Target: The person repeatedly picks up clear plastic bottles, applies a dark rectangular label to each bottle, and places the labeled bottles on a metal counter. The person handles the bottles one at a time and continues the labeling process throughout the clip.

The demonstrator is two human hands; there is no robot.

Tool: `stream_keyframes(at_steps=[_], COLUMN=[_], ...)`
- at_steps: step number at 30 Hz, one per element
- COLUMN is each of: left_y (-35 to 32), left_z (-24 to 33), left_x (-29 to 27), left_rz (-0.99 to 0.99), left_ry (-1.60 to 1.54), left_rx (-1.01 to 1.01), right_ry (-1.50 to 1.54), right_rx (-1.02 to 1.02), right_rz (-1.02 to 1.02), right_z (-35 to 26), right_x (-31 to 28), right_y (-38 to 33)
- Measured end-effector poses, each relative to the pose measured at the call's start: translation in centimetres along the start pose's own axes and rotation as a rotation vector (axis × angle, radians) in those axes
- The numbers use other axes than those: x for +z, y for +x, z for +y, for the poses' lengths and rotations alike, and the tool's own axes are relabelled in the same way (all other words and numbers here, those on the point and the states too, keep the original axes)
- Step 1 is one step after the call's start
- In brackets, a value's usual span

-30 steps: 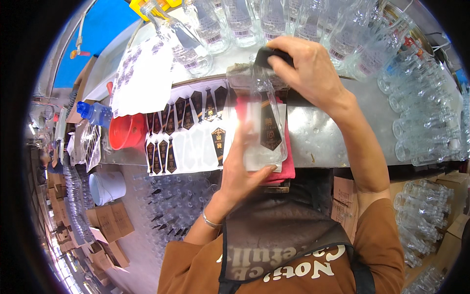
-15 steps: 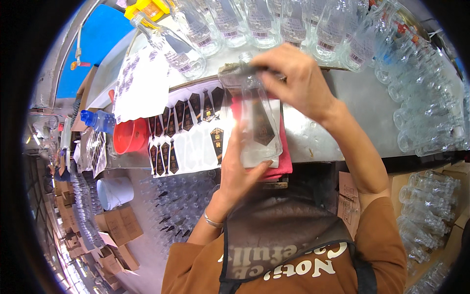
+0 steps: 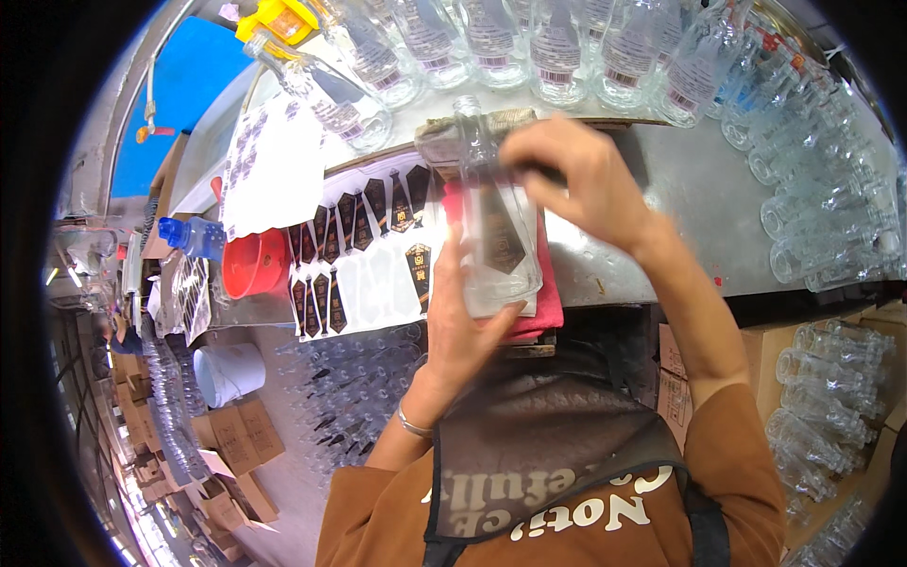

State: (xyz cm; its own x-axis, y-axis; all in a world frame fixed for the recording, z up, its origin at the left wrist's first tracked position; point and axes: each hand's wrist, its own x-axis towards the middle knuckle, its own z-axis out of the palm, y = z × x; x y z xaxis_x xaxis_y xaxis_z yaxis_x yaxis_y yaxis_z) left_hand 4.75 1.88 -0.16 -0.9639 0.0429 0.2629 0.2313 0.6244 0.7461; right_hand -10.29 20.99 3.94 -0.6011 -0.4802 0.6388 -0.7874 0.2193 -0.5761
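A clear glass bottle [image 3: 491, 269] lies on its back on the work surface, its neck pointing away from me. A black tie-shaped label with gold print [image 3: 505, 248] shows on its upper side. My left hand [image 3: 455, 307] grips the bottle's left side near the base, thumb at the bottom end. Over the neck and shoulder, at the label's narrow upper part, my right hand [image 3: 576, 180] is curled and blurred by motion. Something dark shows at its fingertips, too smeared to name. To the left lies a label sheet [image 3: 373, 283] with several similar black labels.
A pinkish-red cloth [image 3: 548, 307] lies under the bottle, and a folded, dingy cloth [image 3: 436, 142] by its neck. Glass bottles [image 3: 557, 57] line the far edge and right side. A red container [image 3: 255, 263] stands at left; more bottles [image 3: 354, 397] stand below the table.
My right hand has shifted slightly down and to the right, off the bottle's mouth, uncovering the neck. The left hand keeps its grip on the bottle.
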Motion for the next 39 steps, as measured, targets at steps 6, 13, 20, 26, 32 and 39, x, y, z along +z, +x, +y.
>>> stream_keyframes(at_steps=[6,13,20,26,32,39], left_y=[0.2,1.2,0.2,-0.8,6.5,17.0], left_z=[-0.6,0.8,-0.6,-2.1,-8.4,-25.0], left_x=[0.8,0.5,0.8,0.3,-11.1,-24.9], left_rz=[0.068,-0.025,0.129,-0.001,0.390,0.476], left_ry=[0.066,-0.741,0.034,0.033,0.236,0.756], left_rx=[0.122,-0.164,0.114,0.104,-0.010,-0.410], right_ry=[0.298,0.856,0.120,0.033,0.004,-0.033], right_rx=[0.269,0.997,0.624,0.648,0.794,0.770], right_rz=[-0.326,-0.091,-0.175,-0.139,-0.048,-0.081], right_z=[-6.9,-1.8,-6.9,-7.3,-5.8,-5.3], right_x=[-2.0,2.7,0.7,1.2,-0.3,-0.5], right_y=[-8.1,-8.6,-7.2,-7.6,-9.4,-9.9])
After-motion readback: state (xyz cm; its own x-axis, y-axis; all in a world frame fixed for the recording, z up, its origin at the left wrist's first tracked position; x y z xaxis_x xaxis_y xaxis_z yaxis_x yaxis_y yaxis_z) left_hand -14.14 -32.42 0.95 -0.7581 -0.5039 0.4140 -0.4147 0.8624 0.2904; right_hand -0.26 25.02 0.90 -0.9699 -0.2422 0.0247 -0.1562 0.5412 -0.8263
